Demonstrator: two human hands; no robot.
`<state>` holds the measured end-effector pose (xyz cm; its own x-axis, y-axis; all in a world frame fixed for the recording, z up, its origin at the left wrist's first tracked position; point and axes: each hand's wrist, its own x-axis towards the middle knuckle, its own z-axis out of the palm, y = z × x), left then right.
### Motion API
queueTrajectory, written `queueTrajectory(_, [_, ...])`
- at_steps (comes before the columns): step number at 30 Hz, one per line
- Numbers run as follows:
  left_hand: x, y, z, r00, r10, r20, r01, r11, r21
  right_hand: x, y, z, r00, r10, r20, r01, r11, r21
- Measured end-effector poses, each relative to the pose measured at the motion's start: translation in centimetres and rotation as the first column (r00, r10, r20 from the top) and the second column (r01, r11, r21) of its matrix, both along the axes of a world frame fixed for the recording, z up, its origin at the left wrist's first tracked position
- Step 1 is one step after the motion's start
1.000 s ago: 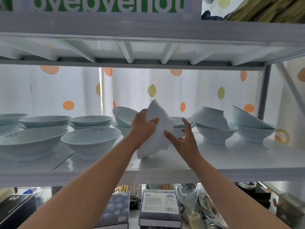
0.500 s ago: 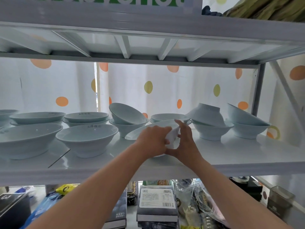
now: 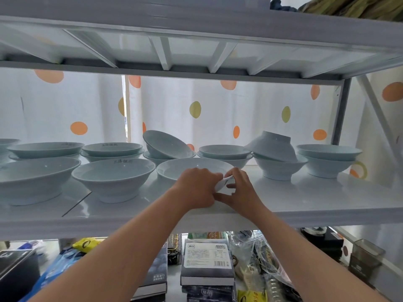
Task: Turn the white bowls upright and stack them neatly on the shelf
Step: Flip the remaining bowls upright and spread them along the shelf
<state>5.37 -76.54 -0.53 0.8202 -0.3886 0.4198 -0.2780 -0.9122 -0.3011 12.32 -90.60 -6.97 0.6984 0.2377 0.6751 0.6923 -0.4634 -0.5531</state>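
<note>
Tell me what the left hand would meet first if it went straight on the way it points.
The bowl whose near rim the left hand now grips; pushed further, that bowl would likely reach the stacked bowls behind it, though depth is unclear.

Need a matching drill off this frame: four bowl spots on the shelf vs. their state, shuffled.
Things
1 front-centre bowl
2 back-centre top bowl
3 top bowl of second stack from right
4 far-right pair

States
A upside down, foot up
B upright, nested
C upright, gripped at the near rim by left hand and right hand
D tipped sideways, inside showing

Pairs: 1-C, 2-D, 3-A, 4-B
</note>
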Motion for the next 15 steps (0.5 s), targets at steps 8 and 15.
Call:
queueTrajectory(8, [0.21, 0.12, -0.08, 1.0, -0.004, -0.013, 0.004, 0.999, -0.036, -0.13, -0.14, 0.04, 1.0, 0.008, -0.012, -0.009, 1.0, -0.011])
queueTrajectory(15, [0.52, 0.1, -0.09, 0.999, -0.005, 0.039, 0.007, 0.998, -0.062, 0.52, -0.28, -0.24, 0.999, 0.011, 0.045, -0.009, 0.999, -0.041])
